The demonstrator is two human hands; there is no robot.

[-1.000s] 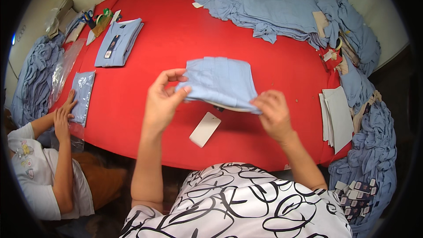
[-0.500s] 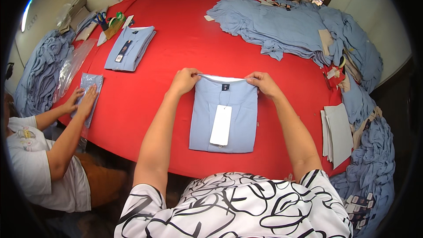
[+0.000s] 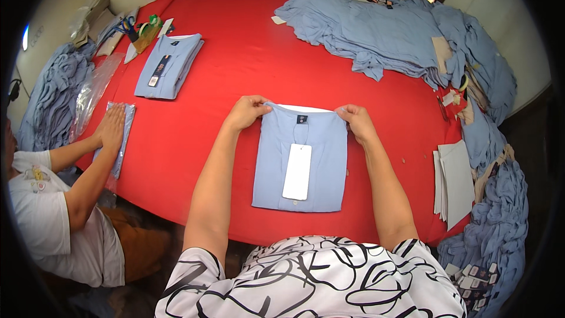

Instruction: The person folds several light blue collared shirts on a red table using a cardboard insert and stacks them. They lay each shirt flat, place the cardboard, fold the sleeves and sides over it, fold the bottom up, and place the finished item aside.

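Observation:
A folded light-blue shirt [image 3: 271, 171] lies in front of me on the red tabletop, neckline away from me. My left hand [image 3: 248, 112] pinches its far left corner between thumb and fingers. At the far right corner, my right hand [image 3: 356, 121] grips the fabric the same way. A white edge shows along the neck opening between the hands. From a string at the dark neck label [image 3: 302, 119] hangs a blank white tag [image 3: 297, 172], flat on the shirt front.
On the left a co-worker's hands [image 3: 111, 128] press a bagged folded shirt [image 3: 124, 141]. Behind it sits a stack of folded shirts [image 3: 168, 68]. Unfolded blue shirts [image 3: 365, 35] cover the back right. Grey-white cards [image 3: 456, 179] lie near the right edge of the red table [image 3: 235, 47].
My hands keep hold of the shirt's two far corners, and the right has shifted slightly outward. The co-worker's hands have come together on the bagged shirt.

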